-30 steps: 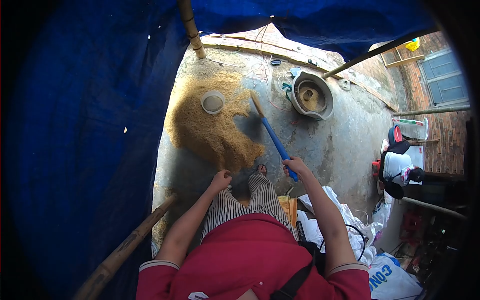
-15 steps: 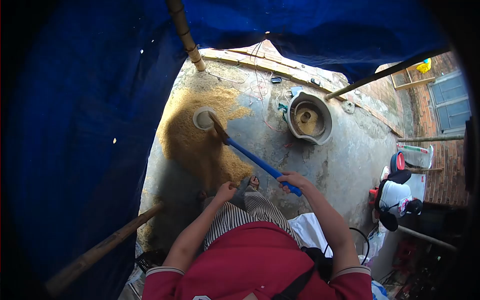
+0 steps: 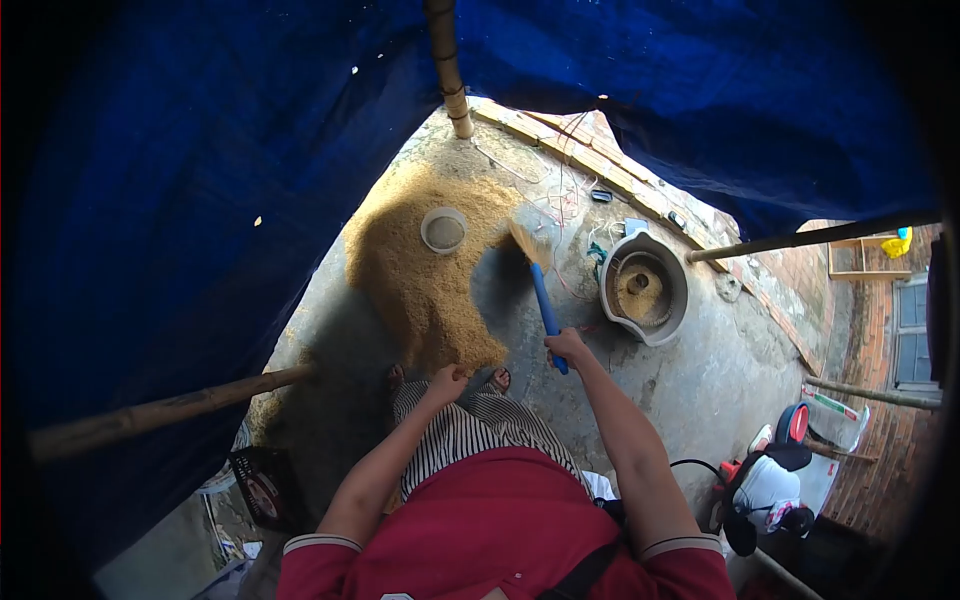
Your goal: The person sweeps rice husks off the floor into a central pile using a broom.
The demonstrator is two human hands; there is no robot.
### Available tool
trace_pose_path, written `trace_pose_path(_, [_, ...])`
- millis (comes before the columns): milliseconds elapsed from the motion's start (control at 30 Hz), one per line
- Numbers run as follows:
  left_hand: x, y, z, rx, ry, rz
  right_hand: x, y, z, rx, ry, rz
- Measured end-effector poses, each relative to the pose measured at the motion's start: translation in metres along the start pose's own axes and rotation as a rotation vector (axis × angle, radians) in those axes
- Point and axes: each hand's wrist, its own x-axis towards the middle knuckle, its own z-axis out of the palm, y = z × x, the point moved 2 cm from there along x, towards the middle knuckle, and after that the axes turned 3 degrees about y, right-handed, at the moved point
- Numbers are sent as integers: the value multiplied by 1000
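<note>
My right hand (image 3: 567, 346) is wrapped round the blue handle of a broom (image 3: 544, 303). Its pale bristles spread at the right edge of a pile of golden, grain-like material (image 3: 425, 290) on the concrete floor. A round white container (image 3: 443, 231) sits on the upper part of the pile, its inside greyish. In front of my striped trousers, my left hand (image 3: 447, 383) is held with its fingers curled closed; whether anything is in them is hidden.
A grey tub (image 3: 670, 315) with a round insert and some grain stands to the right, near cables and boards. Bamboo poles (image 3: 448, 75) hold a blue tarp (image 3: 200, 250). A person in white (image 3: 770, 490) crouches at lower right, near a red basin (image 3: 797, 424).
The broom head has swung off the pile to the right, away from the white container, and its handle is now steeper. My view has turned, so the surroundings have shifted.
</note>
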Motion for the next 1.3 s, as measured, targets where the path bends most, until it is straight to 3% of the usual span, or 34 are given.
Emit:
trace_pose_path(100, [-6,-8,8,-62,19,-33,-6,4,0,-46,-126,59])
trace_pose_path(233, [-11,-17,24,-100,65,-7,-35,13,-60,47,-411,28])
trace_pose_path(333, [-15,-29,32,-118,106,-2,-75,0,-105,45,-443,51])
trace_pose_path(400, [-19,-32,37,-131,131,4,-88,0,-118,-35,-357,3])
trace_pose_path(533, [-24,-34,37,-81,114,-20,-61,25,-97,-79,-321,23])
trace_pose_path(667, [-38,-29,35,-136,146,-41,-51,39,-20,-278,-256,44])
trace_pose_path(833, [-55,-50,44,-178,237,2,-83,50,61,-419,-353,32])
trace_pose_path(900, [-70,-69,55,-197,271,2,-103,50,82,-199,-516,77])
trace_pose_path(933, [-87,-85,65,-238,284,-3,-112,60,82,-216,-525,83])
trace_pose_path(1000, [-112,-111,75,-288,328,-15,-122,70,82,249,-625,154])
trace_pose_path(1033, [-121,-119,78,-279,342,-26,-124,73,75,264,-646,165])
trace_pose_path(1167, [-138,-134,96,-251,318,-46,-148,80,41,266,-555,154])
trace_pose_path(1267, [-132,-123,104,-278,301,-35,-166,81,31,138,-507,65])
trace_pose_path(1300, [-140,-115,107,-290,307,-43,-177,87,31,-59,-453,-66])
